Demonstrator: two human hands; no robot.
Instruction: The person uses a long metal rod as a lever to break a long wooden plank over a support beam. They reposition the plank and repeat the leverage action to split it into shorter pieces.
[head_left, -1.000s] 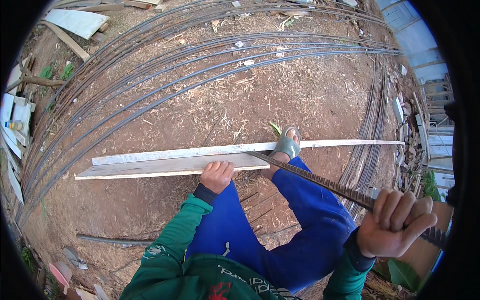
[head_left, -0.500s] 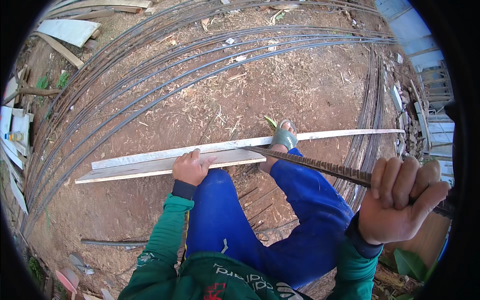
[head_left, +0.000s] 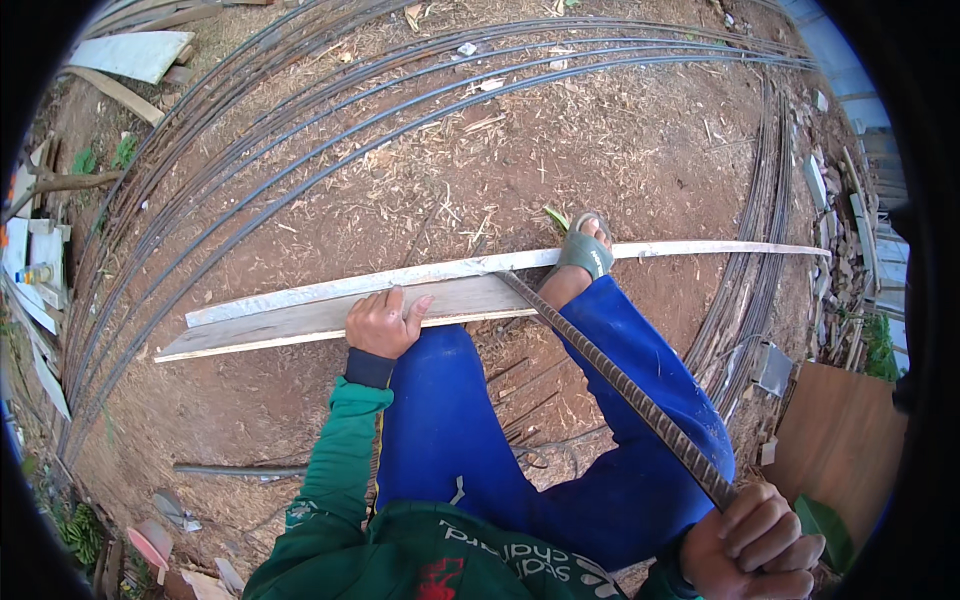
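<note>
My left hand grips a pale, flat board lying crosswise in front of my knee. Along the board's far side runs a long, narrow whitish strip of wood. My right hand, at lower right, is closed around a thick ribbed steel bar, which slants up to where board and strip meet, its tip at that seam. My sandaled foot is at the strip, just right of that tip.
Long thin bars curve over the dirt ground. Another bundle runs down the right. Scrap boards lie at upper left. A brown panel, rubble and pale corrugated sheeting are at right.
My right hand has moved down toward me, steepening the bar's slant. My left hand has shifted left along the board over the last second.
</note>
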